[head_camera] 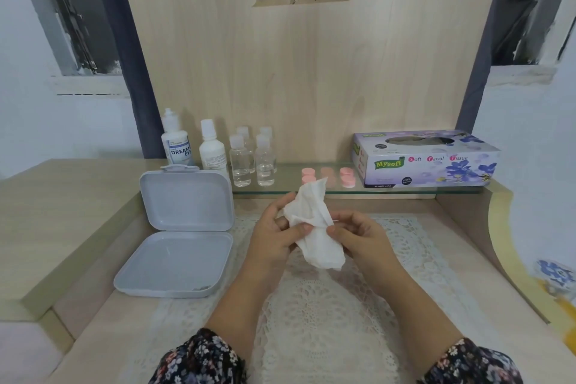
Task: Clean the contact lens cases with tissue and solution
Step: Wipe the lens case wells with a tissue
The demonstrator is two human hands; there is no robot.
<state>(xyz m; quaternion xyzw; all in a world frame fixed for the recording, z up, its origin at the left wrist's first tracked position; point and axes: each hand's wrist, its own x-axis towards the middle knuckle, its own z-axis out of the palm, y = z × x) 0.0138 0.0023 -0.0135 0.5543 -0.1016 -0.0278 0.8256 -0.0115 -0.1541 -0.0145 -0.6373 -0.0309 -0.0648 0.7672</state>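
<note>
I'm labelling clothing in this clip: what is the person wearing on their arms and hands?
Both hands, the left hand and the right hand, are bare, with no gloves, rings or watch visible. The forearms are uncovered; dark sleeves with a small floral print in white and pink sit pushed up near the elbows.

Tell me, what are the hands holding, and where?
Both hands hold one crumpled white tissue. The left hand grips its middle; the right hand pinches its right edge. Anything wrapped inside cannot be told.
</note>
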